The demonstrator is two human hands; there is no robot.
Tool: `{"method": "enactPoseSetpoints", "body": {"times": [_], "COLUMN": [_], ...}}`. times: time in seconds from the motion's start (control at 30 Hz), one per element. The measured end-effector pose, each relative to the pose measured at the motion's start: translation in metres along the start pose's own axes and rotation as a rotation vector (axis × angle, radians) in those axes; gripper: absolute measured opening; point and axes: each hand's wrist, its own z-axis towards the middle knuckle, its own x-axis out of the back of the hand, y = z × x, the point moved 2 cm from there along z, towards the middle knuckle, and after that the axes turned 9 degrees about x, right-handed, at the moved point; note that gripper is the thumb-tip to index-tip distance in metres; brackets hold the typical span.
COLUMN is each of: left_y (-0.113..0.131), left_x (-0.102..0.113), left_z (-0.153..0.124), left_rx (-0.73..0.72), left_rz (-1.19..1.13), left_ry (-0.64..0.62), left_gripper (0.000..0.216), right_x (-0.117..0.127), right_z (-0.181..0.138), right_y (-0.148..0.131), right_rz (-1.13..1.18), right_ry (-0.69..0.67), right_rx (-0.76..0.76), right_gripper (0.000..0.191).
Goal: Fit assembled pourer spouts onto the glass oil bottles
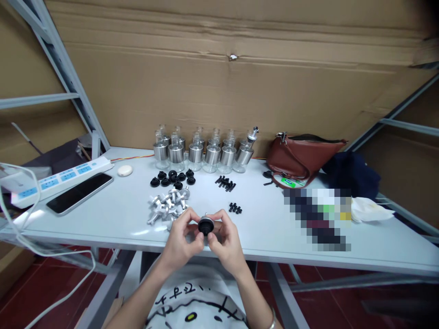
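Between my left hand (185,240) and my right hand (225,237) is a pourer stopper (206,225), a black ribbed plug with a silver rim. Fingers and thumbs of both hands close on it from either side, above the table's front edge. Just beyond my left hand lies a heap of silver metal spout pieces (168,204). Several black rubber stoppers (173,178) sit behind that heap. Right of them are small black stick-like parts (225,183), and nearer to me a cluster of tiny black caps (235,208).
Glass bottles with steel sleeves (195,153) stand in rows at the back; one carries a metal pourer (253,133). A phone (80,193), power strip (61,180) and white round case (125,170) lie left. A brown bag (303,155) and white tissue (370,210) lie right.
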Motion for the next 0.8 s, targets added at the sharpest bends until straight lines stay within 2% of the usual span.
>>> {"method": "enactPoseSetpoints", "body": {"times": [0.27, 0.6, 0.8], "left_y": [-0.0021, -0.0042, -0.0054], "left_x": [-0.0005, -0.0007, -0.0038], "left_z": [0.0001, -0.0003, -0.0009], "left_rx": [0.03, -0.034, -0.237], "left_rz": [0.016, 0.033, 0.025], "left_ry": [0.007, 0.038, 0.157], "left_gripper": [0.011, 0.01, 0.012], "right_x": [-0.0001, 0.0005, 0.0015], "right_z": [0.0, -0.0009, 0.0028], "right_y": [-0.0021, -0.0013, -0.0022], "right_rz": [0.023, -0.024, -0.182], "right_ry": [0.03, 0.055, 0.11], "right_rx": [-0.003, 0.006, 0.118], "right_gripper": [0.019, 0.018, 0.025]}}
